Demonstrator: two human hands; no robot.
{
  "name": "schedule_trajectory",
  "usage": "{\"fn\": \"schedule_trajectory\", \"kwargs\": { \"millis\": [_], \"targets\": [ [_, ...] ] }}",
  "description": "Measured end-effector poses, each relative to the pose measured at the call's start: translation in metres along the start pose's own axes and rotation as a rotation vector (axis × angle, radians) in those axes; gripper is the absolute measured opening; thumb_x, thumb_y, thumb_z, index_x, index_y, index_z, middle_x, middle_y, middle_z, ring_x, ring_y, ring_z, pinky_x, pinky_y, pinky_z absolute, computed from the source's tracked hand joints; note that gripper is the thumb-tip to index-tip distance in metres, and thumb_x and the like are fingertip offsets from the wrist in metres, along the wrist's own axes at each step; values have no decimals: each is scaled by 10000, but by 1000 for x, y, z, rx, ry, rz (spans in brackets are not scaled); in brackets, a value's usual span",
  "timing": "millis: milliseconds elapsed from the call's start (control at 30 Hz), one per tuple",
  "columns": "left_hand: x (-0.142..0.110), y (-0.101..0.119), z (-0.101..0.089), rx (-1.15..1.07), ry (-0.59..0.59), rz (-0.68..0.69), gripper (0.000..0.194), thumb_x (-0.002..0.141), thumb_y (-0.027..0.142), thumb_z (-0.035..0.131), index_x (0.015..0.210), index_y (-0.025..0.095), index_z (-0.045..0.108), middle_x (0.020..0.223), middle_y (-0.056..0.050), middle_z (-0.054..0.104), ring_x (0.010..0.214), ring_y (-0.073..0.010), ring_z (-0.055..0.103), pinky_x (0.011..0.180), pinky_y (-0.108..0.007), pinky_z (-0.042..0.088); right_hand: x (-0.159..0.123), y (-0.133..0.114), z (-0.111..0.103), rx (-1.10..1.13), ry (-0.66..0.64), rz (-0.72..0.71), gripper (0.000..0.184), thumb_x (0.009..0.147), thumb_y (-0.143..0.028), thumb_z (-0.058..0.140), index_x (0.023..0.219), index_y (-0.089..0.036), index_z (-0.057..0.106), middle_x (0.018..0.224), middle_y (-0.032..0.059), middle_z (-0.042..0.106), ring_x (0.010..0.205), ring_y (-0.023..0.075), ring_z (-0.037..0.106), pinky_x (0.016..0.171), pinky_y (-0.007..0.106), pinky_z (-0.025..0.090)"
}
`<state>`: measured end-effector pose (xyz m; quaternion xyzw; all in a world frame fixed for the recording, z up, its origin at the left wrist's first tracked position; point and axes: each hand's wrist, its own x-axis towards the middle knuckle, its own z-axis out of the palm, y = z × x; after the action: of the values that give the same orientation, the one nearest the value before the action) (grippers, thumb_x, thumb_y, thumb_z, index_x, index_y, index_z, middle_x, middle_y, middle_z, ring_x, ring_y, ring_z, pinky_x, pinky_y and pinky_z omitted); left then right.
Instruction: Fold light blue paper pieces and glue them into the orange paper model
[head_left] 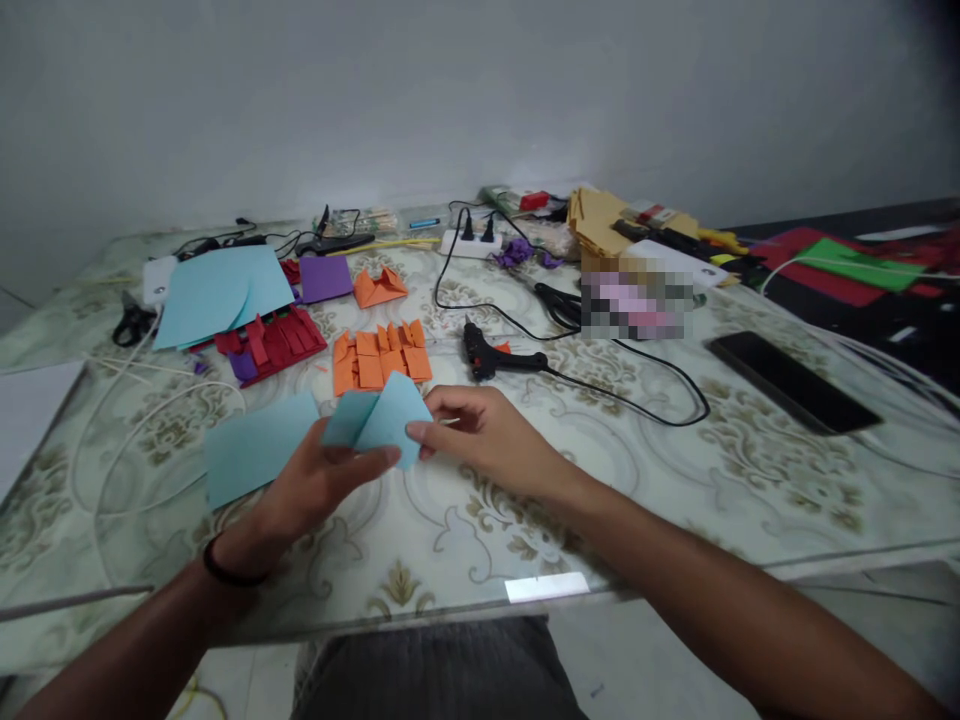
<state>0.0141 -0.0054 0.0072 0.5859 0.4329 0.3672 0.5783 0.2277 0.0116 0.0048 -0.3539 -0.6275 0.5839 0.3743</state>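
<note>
Between my two hands is a folded piece of light blue paper (396,415), raised a little over the table with a pointed flap at its top. My left hand (322,475) grips its lower left side, thumb across the front. At the right edge, my right hand (480,432) pinches the paper between thumb and fingers. A flat light blue sheet (259,450) lies beside my left hand, partly behind it. Just beyond the held paper sit folded orange paper pieces (381,358). A black glue gun (499,358) rests on its side past my right hand.
Light blue sheets (217,290) and folded red pieces (281,345) lie at the left, near scissors (133,322). A white power strip (471,244) stands at the back, with cords looping across the table. A phone (791,380) lies at the right.
</note>
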Motion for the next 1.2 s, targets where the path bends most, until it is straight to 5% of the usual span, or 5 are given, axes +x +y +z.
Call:
{"fn": "schedule_trajectory", "kwargs": {
  "millis": [233, 433, 600, 767, 1200],
  "targets": [
    [2, 7, -6, 96, 116, 51, 190, 815, 325, 827, 920, 198, 733, 840, -6, 700, 748, -148, 615, 668, -243, 505, -2, -4, -5, -66, -115, 91, 352, 837, -469, 797, 731, -172, 642, 659, 7, 693, 624, 133, 618, 604, 245, 449],
    [4, 10, -3, 101, 133, 103, 190, 798, 320, 834, 867, 178, 729, 830, -24, 736, 741, -163, 667, 654, -250, 540, -1, -4, -6, -79, 60, 36, 320, 910, -479, 706, 825, -172, 695, 716, 15, 697, 670, 145, 644, 642, 261, 475],
    [5, 5, -4, 138, 69, 91, 231, 850, 321, 792, 1016, 176, 724, 927, -56, 779, 855, -196, 726, 704, -258, 565, 0, -1, -4, -191, -14, 52, 234, 920, -358, 697, 789, -165, 692, 660, -8, 652, 612, 117, 566, 593, 243, 414],
    [5, 3, -5, 216, 143, 133, 103, 869, 274, 762, 891, 177, 741, 739, 1, 730, 664, -124, 666, 563, -193, 496, 1, 1, 0, -129, 66, -21, 192, 896, -306, 714, 1048, -190, 698, 604, -75, 516, 556, 97, 468, 566, 230, 375],
    [-2, 11, -8, 259, 75, 374, 215, 907, 150, 668, 957, 246, 854, 963, -70, 817, 893, -201, 742, 788, -301, 584, -3, -4, -5, 22, 55, -93, 124, 894, -297, 670, 941, -194, 719, 801, 5, 641, 661, 113, 522, 601, 244, 427]
  ]
}}
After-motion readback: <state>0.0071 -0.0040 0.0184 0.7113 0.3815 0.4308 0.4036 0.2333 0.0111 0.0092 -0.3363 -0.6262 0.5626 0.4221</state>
